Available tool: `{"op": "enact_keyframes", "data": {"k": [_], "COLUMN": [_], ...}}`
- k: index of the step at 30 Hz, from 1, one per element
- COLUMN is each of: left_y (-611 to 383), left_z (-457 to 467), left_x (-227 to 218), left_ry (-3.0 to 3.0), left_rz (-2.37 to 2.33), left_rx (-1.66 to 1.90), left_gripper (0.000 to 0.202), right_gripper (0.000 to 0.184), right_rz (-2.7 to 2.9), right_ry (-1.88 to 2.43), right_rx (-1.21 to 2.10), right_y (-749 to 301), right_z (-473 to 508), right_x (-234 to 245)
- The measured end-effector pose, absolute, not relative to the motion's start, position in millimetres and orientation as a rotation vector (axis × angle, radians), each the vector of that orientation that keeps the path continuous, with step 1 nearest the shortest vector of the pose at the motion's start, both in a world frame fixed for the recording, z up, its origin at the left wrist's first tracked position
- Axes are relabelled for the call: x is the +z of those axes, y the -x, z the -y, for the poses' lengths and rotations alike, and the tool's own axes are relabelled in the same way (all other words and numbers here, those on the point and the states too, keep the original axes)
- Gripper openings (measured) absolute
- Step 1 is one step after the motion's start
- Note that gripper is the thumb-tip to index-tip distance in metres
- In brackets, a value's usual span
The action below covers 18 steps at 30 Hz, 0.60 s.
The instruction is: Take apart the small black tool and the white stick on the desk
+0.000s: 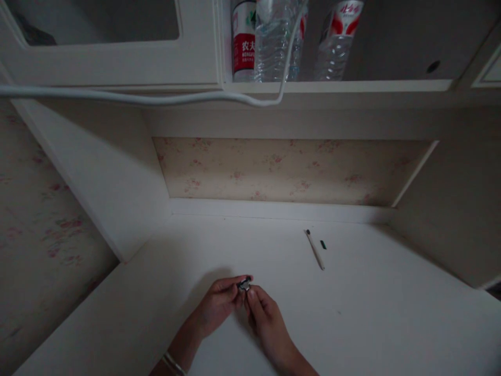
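Note:
Above the white desktop, both hands meet around a small black and silver object with a shiny metallic face; its kind is too small to make out. The fingers and thumb of my left hand pinch it from the left. My right hand closes on its lower right edge, with the thumb on top. Fingers cover part of the object. Farther back to the right lie a thin pale stick with a dark tip and a tiny dark green piece.
Overhead, a shelf holds several plastic bottles and a red and white can-like container. A white cable runs across in front of it. Side panels and a floral back wall enclose the desk.

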State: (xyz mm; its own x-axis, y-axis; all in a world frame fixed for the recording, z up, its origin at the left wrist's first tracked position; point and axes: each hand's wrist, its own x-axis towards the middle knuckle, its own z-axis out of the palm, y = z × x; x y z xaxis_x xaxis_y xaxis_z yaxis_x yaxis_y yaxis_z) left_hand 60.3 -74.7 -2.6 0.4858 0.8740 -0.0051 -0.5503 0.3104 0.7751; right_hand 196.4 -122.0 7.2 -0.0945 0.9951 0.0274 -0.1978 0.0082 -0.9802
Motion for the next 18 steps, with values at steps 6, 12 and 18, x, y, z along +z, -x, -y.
{"op": "enact_keyframes", "data": {"k": [6,12,18], "left_y": [-66.5,-68.0,-70.1], "left_z": [75.8,75.5,76.2], "left_x": [-6.0,-9.3,-6.8], "left_ry": [-0.768,-0.738,-0.695], "left_rz": [-0.442,-0.452,-0.459], "left_rx": [1.03,1.038,1.059], "left_gripper": [0.024,0.026,0.027], "right_gripper": [0.041,0.039,0.037], "right_rz": [1.195,1.021,1.093], "right_ry": [1.028,0.965,0.976], "right_rx": [1.214,1.447,1.402], "right_y": [-196.2,-191.9,-194.0], "right_z": [124.6,122.2,124.9], "right_x": [9.7,9.3,7.9]}}
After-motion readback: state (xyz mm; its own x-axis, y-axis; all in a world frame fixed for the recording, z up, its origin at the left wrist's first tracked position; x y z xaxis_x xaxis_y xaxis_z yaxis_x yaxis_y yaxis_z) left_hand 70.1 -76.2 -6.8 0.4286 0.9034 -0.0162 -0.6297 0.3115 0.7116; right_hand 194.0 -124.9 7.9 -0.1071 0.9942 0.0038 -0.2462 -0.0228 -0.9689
